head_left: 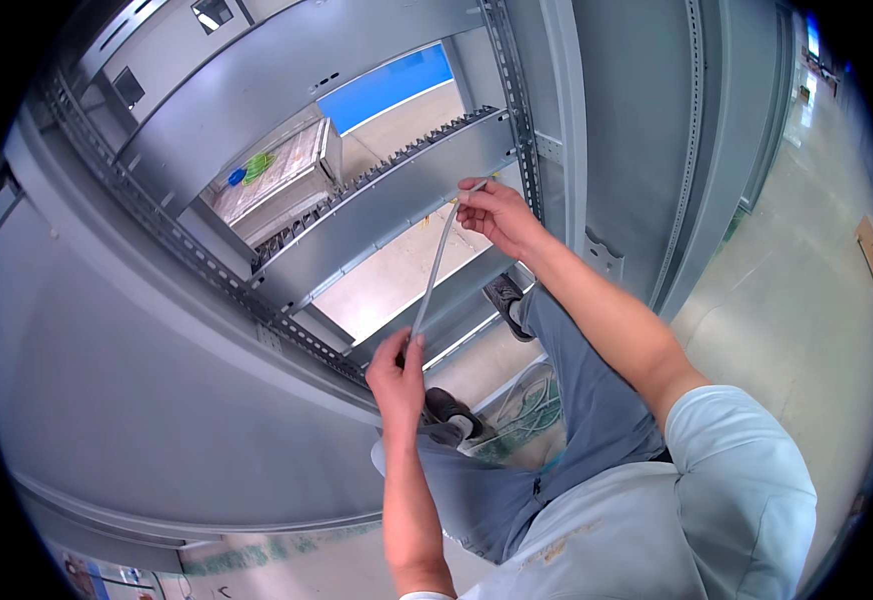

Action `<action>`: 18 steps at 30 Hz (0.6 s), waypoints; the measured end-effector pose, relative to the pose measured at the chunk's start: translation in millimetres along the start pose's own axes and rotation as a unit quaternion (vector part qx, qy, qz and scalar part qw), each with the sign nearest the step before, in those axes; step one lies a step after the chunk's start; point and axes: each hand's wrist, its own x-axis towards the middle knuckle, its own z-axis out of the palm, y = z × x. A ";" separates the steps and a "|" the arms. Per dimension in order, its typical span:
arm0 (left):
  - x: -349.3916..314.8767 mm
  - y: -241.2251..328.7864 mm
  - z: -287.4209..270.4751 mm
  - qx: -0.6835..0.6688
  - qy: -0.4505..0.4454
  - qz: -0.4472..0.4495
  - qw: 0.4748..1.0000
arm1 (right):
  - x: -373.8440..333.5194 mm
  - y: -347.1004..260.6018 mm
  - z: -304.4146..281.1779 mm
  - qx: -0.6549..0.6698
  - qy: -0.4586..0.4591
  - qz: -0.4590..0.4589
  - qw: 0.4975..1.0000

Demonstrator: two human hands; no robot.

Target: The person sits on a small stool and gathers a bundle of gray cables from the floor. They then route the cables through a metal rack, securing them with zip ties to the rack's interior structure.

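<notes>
A thin grey cable-like strip runs taut and slanting between my two hands, in front of a grey metal cabinet frame. My right hand is closed on its upper end, with thumb and fingertips pinching it beside the perforated upright. Lower down, my left hand grips the strip's other visible end between thumb and fingers. Behind the strip is a grey crossbar of the cabinet, with small yellow marks near its lower edge. Whether the strip touches the crossbar, I cannot tell.
Grey side panels flank the frame. Loose grey loops lie on the floor by my feet. Through the frame show a box-like unit with a green and blue item on top. A brown wooden piece is at far right.
</notes>
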 end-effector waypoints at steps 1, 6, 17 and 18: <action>16.8 10.0 -0.1 0.043 -0.002 0.027 0.999 | 13.0 1.4 -7.7 0.030 0.008 -0.009 0.999; 91.0 54.5 3.2 0.177 0.006 0.162 0.971 | 72.7 -11.7 -49.1 0.121 0.072 -0.096 0.985; 207.0 72.4 48.8 0.277 -0.036 0.245 0.928 | 141.7 -42.1 -96.7 0.160 0.236 -0.103 0.953; 214.8 69.7 46.4 0.281 -0.035 0.252 0.925 | 142.5 -39.6 -95.2 0.168 0.243 -0.099 0.950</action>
